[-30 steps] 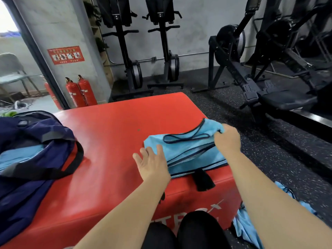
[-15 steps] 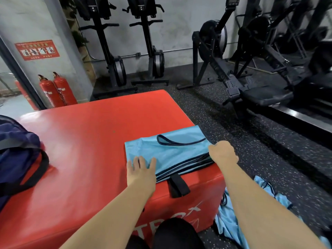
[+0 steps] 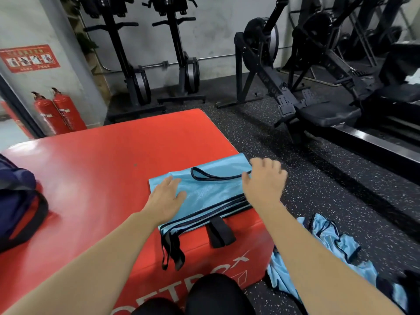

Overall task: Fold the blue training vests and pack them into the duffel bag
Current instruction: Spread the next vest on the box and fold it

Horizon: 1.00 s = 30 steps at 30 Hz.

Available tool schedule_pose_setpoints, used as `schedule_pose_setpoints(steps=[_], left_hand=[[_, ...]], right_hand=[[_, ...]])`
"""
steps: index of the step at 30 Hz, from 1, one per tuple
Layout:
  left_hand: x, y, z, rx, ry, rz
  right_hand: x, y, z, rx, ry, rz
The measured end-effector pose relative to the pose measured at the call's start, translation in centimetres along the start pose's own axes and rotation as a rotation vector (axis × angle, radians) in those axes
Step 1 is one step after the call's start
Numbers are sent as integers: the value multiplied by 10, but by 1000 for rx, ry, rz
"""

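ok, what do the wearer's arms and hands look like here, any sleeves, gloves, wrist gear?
Left forearm and right forearm are bare as far as the frame shows, no sleeves. Left hand and right hand: no gloves, watch, band or visible ring, though the right hand's fingers are motion-blurred. No cables or markers. Black trousers at the knees.

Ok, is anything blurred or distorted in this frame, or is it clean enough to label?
Head view: the right hand is smeared by motion; the left hand and folded blue vest are sharp; wide-angle distortion bows the red box edges; its top shows soft sheen only.
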<state>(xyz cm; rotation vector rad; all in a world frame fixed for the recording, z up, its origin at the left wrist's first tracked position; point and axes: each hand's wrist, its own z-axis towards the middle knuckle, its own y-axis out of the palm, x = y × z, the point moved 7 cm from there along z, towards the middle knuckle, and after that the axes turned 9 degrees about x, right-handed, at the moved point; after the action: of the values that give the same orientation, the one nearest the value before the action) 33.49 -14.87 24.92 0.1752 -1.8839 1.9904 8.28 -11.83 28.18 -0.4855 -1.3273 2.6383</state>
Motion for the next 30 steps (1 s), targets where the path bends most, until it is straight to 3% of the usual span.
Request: schedule_pose_setpoints(steps=[2,4,7,11,20,26,30], left_hand=[[5,9,1,-37,128,123],[18,17,2,-80,242,211],[30,25,14,-112,340,318],[38,42,41,-199,321,331],[33,62,61,-163,286,377],[25,25,34,27,257,113],[-2,21,-4,-63,195,189]], right_hand=[[-40,-3,-11,14,-279,90],[-58,12,-25,-193,-382,134],[-43,31,-35,-358,-290,49],[-21,49,-53,-569,-249,12],[-10,61,-60,-525,-207,-7],[-11,59,-59,-562,-202,-21],[-11,57,-60,-570,-213,-49]])
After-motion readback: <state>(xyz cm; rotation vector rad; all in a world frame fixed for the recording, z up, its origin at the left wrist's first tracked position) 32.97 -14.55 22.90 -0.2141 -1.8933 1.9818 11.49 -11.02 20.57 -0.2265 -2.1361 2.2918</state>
